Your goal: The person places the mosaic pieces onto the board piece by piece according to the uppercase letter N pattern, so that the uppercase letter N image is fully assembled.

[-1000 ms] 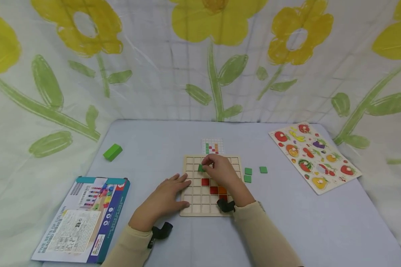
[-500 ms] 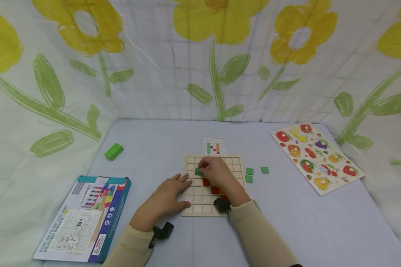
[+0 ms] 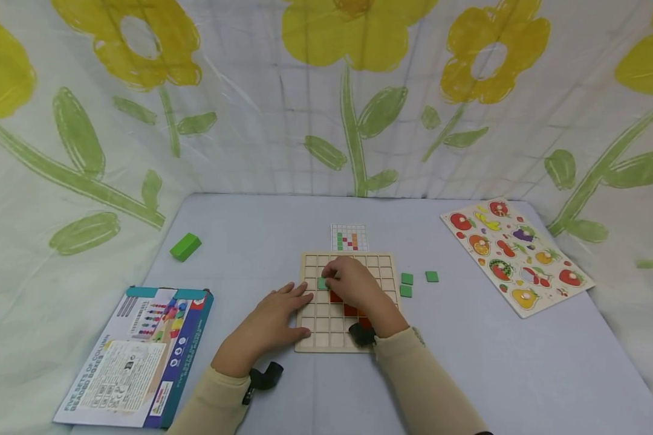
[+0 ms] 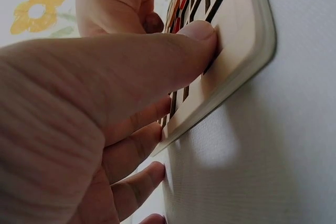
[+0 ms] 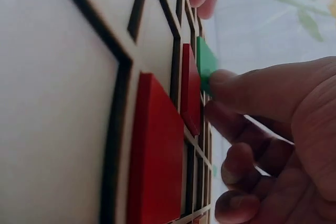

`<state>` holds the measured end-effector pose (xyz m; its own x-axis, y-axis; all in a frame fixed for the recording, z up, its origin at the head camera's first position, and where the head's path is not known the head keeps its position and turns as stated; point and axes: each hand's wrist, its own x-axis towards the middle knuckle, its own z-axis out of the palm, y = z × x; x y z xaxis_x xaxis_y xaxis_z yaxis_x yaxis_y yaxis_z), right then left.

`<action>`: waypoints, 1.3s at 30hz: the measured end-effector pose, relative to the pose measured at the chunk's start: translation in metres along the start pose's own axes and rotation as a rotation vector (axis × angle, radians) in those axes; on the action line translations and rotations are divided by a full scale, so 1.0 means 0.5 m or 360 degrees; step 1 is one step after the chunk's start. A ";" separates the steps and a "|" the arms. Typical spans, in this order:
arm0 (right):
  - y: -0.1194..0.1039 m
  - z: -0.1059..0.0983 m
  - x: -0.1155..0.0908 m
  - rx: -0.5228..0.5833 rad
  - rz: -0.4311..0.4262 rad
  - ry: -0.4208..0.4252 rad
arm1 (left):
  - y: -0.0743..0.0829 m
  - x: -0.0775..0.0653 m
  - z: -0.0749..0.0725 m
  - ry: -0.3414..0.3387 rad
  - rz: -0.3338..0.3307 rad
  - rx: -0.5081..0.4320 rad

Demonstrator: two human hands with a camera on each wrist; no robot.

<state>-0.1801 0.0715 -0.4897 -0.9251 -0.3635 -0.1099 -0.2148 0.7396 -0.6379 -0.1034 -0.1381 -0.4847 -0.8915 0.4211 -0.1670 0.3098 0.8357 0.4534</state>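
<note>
My right hand point(image 3: 354, 284) is over the wooden grid board point(image 3: 312, 343) and holds a small green square tile point(image 3: 321, 283) between thumb and fingers. In the right wrist view, the thumb presses on the green tile point(image 5: 205, 59) just beyond a red tile point(image 5: 190, 90); another red tile point(image 5: 157, 156) lies nearer. Whether the green tile sits fully in its cell is hard to tell. My left hand point(image 3: 263, 326) rests on the board's left edge with fingers spread, its thumb point(image 4: 199, 30) on the rim in the left wrist view. An orange tile is mostly hidden by the right hand.
Several loose green tiles point(image 3: 406, 291) lie right of the board. A pattern card point(image 3: 349, 237) stands behind it. A green block point(image 3: 185, 247) is at back left, a boxed toy set point(image 3: 133, 356) at front left, and a fruit puzzle board point(image 3: 517, 257) at right.
My right hand has moved slightly left and nearer, bringing the green tile down beside the upper red tile's corner. My left hand has stayed on the board's edge.
</note>
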 end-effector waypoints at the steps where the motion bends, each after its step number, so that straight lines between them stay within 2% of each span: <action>1: -0.001 0.001 0.000 -0.0028 -0.0007 0.0004 | 0.000 0.000 0.000 0.0000 -0.0002 0.0002; 8: -0.003 0.000 -0.001 -0.0116 -0.0027 0.0005 | 0.002 0.000 -0.001 -0.0014 -0.0019 0.0010; 13: 0.009 -0.019 -0.011 -0.0021 -0.0017 0.0025 | 0.004 0.002 0.000 -0.0023 -0.0031 0.0004; 17: 0.035 -0.060 -0.035 0.0077 -0.0035 0.0134 | 0.004 0.003 0.003 -0.0029 -0.0044 -0.0004; 21: 0.091 -0.121 -0.064 0.0106 -0.0010 0.0291 | 0.001 0.006 0.007 -0.0017 -0.0042 0.0011; 24: 0.157 -0.162 -0.089 0.0081 0.0125 0.0379 | -0.003 0.007 0.010 -0.0008 -0.0036 0.0016; 28: 0.259 -0.198 -0.129 0.0059 0.0423 0.0363 | -0.004 0.004 0.009 -0.0012 -0.0032 0.0010; 31: 0.317 -0.215 -0.153 0.0047 0.0528 0.0293 | -0.002 0.002 0.006 -0.0010 -0.0032 0.0007; 34: 0.344 -0.223 -0.168 0.0058 0.0501 0.0258 | 0.000 0.001 0.002 0.0003 -0.0025 -0.0003; 39: 0.354 -0.227 -0.180 0.0083 0.0475 0.0263 | 0.004 0.002 0.001 0.0007 -0.0008 -0.0029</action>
<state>-0.1705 0.2992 -0.5063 -0.9839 -0.0358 -0.1752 0.0851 0.7680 -0.6347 -0.1035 -0.1358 -0.4846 -0.8946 0.4153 -0.1653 0.2993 0.8312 0.4686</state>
